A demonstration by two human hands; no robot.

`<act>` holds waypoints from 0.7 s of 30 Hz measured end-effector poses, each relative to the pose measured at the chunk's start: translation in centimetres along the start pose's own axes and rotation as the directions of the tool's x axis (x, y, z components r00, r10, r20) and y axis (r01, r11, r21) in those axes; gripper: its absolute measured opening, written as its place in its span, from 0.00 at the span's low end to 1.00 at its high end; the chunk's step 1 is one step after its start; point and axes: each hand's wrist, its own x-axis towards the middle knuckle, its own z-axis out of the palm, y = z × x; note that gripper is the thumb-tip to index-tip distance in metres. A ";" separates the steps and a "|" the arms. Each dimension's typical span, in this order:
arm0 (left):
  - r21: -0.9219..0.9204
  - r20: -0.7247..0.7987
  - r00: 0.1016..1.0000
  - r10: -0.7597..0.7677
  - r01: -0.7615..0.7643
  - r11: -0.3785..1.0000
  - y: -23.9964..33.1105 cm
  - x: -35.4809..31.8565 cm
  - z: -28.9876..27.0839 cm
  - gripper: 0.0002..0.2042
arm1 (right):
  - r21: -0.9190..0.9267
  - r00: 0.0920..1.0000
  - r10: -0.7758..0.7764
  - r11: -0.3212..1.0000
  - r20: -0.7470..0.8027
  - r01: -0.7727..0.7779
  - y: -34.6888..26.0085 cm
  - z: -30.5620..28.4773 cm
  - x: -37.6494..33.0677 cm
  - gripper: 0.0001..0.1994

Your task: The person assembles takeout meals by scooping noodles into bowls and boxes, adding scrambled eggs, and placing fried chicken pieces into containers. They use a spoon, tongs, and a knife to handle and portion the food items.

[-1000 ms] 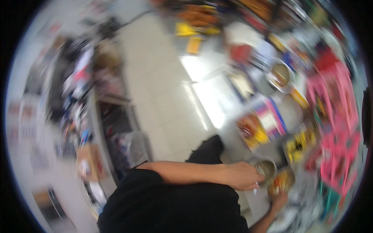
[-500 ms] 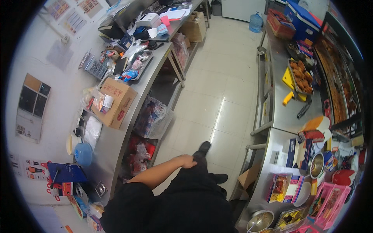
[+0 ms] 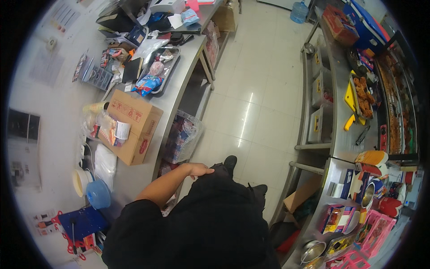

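Note:
My left hand (image 3: 199, 170) hangs beside the dark trousers on my left leg, its fingers stretched loosely forward, with nothing visible in it. It touches or nearly touches the thigh; I cannot tell which. My black shoe (image 3: 230, 165) is just beyond the hand on the tiled floor. To the left, a steel counter (image 3: 150, 168) runs along the wall, and a brown cardboard box (image 3: 133, 120) on it is the nearest large thing to that hand. A clear plastic bag of packets (image 3: 182, 136) sits on the shelf beneath. My right hand is out of the picture.
A pale tiled aisle (image 3: 251, 116) leads ahead between two counters. On the right counter are a tray of fried food (image 3: 363, 96), a yellow-handled tool (image 3: 349, 122), a metal bowl (image 3: 313, 251) and a pink basket (image 3: 378, 233). A blue water bottle (image 3: 298, 12) stands at the far end.
I have moved forward along the aisle, so both counters appear nearer and shifted. My left hand has swung a little left and its fingers have straightened.

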 end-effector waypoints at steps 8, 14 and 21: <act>-0.167 -0.109 0.994 0.002 -0.020 0.986 -3.6 0.5 -3.7 0.35 | -0.297 0.969 0.244 0.922 -0.049 -0.247 18.4 -6.3 -3.6 0.20; -0.181 0.013 0.989 0.144 -0.140 0.973 0.5 6.6 -3.3 0.37 | 0.230 0.516 0.731 0.651 -0.446 -0.724 26.5 -3.2 -5.6 0.10; 0.122 -0.102 0.994 0.048 -0.035 0.992 6.2 10.8 0.7 0.36 | 0.525 0.530 0.788 0.609 -0.313 -0.595 25.6 -7.5 -3.3 0.07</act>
